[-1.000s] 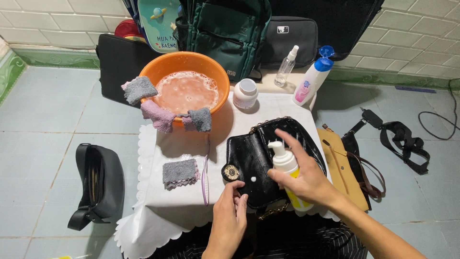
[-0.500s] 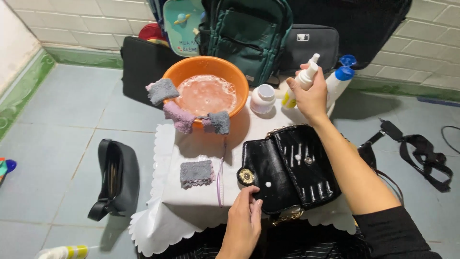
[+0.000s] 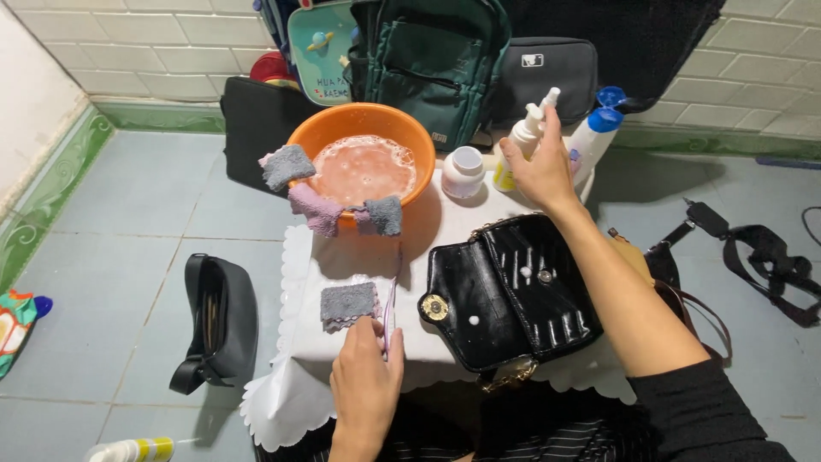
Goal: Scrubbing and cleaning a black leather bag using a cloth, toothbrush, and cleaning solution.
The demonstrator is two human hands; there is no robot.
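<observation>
A glossy black handbag (image 3: pixel 505 295) lies open on the white-covered table (image 3: pixel 342 257), with small white dabs of foam on its flap. My right hand (image 3: pixel 537 167) reaches to the far edge and is shut on a white foam pump bottle (image 3: pixel 516 141), standing it beside a clear spray bottle (image 3: pixel 547 103). My left hand (image 3: pixel 368 381) rests at the near edge, fingertips touching a lilac toothbrush (image 3: pixel 389 308) next to a folded grey cloth (image 3: pixel 348 304).
An orange basin (image 3: pixel 363 154) of sudsy water holds several cloths over its rim. A white jar (image 3: pixel 464 171) and a blue-capped white bottle (image 3: pixel 590 137) stand behind. Backpacks line the tiled wall; a black pouch (image 3: pixel 218 321) and straps lie on the floor.
My right hand carried the pump bottle from above the handbag to the back of the table. My left hand left the handbag's flap and moved left onto the toothbrush.
</observation>
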